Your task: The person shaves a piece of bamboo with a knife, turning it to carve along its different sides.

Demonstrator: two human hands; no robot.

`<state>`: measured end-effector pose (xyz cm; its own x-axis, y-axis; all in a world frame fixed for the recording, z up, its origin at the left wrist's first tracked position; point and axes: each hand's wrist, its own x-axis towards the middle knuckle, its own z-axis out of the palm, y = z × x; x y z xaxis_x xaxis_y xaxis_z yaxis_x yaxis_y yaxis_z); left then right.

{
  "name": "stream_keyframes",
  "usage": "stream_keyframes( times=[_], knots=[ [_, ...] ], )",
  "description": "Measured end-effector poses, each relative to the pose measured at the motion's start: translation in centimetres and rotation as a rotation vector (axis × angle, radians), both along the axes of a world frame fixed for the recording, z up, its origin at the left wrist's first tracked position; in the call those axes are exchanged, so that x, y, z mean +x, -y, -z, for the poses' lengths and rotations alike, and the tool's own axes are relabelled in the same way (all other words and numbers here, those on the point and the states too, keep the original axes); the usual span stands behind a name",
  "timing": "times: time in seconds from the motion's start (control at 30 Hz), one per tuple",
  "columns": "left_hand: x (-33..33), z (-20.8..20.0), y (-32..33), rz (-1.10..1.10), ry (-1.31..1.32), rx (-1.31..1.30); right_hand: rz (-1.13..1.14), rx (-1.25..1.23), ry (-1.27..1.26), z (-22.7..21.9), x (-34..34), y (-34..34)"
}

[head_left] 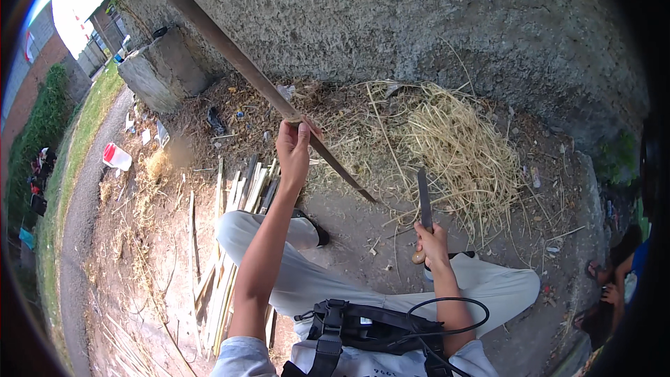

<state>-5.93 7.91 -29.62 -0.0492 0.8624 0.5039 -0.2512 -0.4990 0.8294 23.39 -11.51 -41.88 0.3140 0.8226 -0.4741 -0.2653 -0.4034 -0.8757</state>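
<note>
My left hand (293, 150) is closed around a long brown pole (230, 52), which looks like bamboo. The pole slants from the upper left down to the ground in front of me, and a pale patch shows on it beside my fingers. Lower and to the right, my right hand (434, 243) grips a knife (424, 195) by its wooden handle. Its long dark blade points up and away from me, apart from the pole. Beyond the knife lies a heap of thin pale strips (464, 153).
Long split slats (222, 286) lie beside my left leg. A rough grey wall (391, 21) stands ahead, with a concrete block (164, 73) at its left. A red and white container (117, 157) lies on the ground. Another person (614, 286) is at the far right.
</note>
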Motion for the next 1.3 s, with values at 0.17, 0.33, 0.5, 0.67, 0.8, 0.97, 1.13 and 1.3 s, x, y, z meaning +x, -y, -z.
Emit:
stream_keyframes(
  times=[0.17, 0.33, 0.5, 0.67, 0.8, 0.97, 1.13, 1.3],
  knots=[
    [0.0, 1.2, -0.6, -0.134, 0.009, -0.064, -0.006, 0.011, -0.003, 1.8, -1.2, -1.0],
    [-0.1, 1.4, -0.1, -0.129, 0.004, -0.034, -0.129, 0.054, 0.171, 2.3, -2.7, -1.6],
    [-0.5, 0.7, 0.9, -0.146, -0.134, -0.07, -0.325, 0.088, 0.472, 3.3, -5.0, -1.3],
    [0.3, -0.3, 2.0, -0.177, -0.065, -0.086, -0.423, 0.091, 0.484, 3.3, -6.7, -1.1],
    [1.5, -1.4, 2.4, -0.312, -0.07, -0.153, -0.355, 0.086, 0.386, 2.7, -6.6, -1.0],
    [2.4, -2.1, 2.5, -0.369, -0.096, -0.054, -0.164, -0.006, 0.214, 2.0, -5.9, -1.5],
    [2.7, -0.9, 2.4, -0.437, -0.372, -0.061, -0.168, 0.021, 0.157, 1.7, -6.1, -2.2],
    [1.5, -0.7, 2.1, -0.115, -0.526, 0.064, -0.355, -0.001, 0.355, 1.3, -6.7, -2.1]
  ],
)
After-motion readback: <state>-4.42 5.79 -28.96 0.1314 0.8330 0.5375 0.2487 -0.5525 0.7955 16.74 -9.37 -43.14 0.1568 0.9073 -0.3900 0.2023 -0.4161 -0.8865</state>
